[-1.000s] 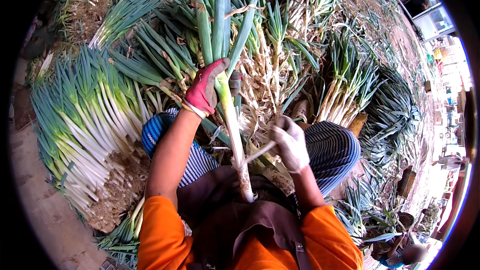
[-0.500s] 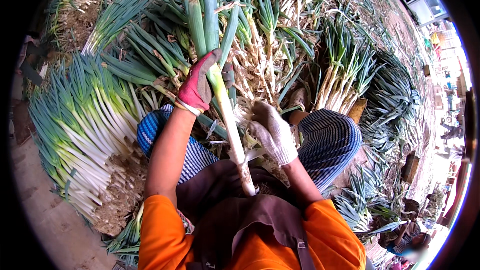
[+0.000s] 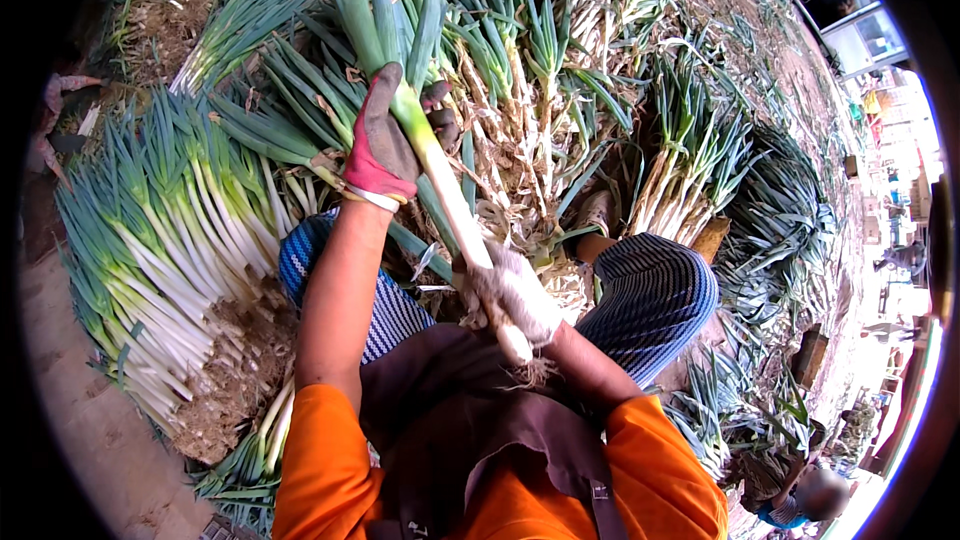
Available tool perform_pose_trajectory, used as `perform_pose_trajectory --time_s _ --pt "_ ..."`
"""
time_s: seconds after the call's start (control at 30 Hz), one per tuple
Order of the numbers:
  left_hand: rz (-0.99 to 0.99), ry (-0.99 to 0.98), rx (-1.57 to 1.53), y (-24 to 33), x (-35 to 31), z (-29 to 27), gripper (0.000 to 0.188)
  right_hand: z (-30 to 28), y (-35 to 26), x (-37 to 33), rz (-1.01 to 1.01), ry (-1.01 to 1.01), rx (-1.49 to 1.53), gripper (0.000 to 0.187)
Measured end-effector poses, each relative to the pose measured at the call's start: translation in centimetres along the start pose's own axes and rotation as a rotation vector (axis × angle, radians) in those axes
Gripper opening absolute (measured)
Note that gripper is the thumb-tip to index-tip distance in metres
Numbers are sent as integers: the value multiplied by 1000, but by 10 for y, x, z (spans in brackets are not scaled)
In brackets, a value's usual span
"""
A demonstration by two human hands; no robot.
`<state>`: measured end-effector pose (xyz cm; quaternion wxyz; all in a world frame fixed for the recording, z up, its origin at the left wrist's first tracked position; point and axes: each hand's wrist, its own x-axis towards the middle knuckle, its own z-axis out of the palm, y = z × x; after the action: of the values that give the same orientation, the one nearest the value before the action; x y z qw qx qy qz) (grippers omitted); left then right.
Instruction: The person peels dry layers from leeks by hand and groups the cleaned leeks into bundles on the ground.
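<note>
A large green onion (image 3: 442, 172) slants across the middle above my lap, green leaves at the upper left, roots toward me. My left hand (image 3: 388, 145), in a red and grey glove, is closed round it where the green turns to white. Lower down, my right hand (image 3: 515, 292), in a whitish knit glove, wraps the white stalk just above the root end. Some of the right fingers are hidden behind the stalk. Under and beyond both hands lie dry peeled skins (image 3: 555, 290) and unpeeled green onions (image 3: 520, 100) with brownish stalks.
Clean white-stalked green onions (image 3: 180, 260) lie in a wide row at my left, roots toward me. More bundles (image 3: 690, 140) stand at the right, beside a dark leafy heap (image 3: 785, 200). Another person (image 3: 815, 495) is at the lower right.
My right hand has closed round the lower stalk, where it was beside it before. The onion has shifted up and left at its leaves, and its root end now shows.
</note>
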<state>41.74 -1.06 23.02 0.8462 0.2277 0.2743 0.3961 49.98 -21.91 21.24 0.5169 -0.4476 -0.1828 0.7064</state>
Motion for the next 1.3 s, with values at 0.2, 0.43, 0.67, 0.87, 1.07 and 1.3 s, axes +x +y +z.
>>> perform_pose_trajectory --time_s 0.2,0.43,0.67,0.87,1.07,1.3 --pt "-244 -201 -194 -16 1 -19 49 20 -15 35 -25 -113 154 39" --pt "-203 12 -132 -3 27 -41 44 -10 17 -50 -142 -44 -534 50" --pt "-15 42 58 7 36 -61 41 -22 2 -139 -177 -210 -682 47" --pt "-89 70 57 -12 16 -43 36 -41 -6 -110 25 272 -738 55" --pt "-70 241 200 -51 -25 -17 36 -29 43 -37 -146 189 -653 58" --pt "-224 243 282 -73 -85 -18 33 1 89 -50 -74 82 -428 42"
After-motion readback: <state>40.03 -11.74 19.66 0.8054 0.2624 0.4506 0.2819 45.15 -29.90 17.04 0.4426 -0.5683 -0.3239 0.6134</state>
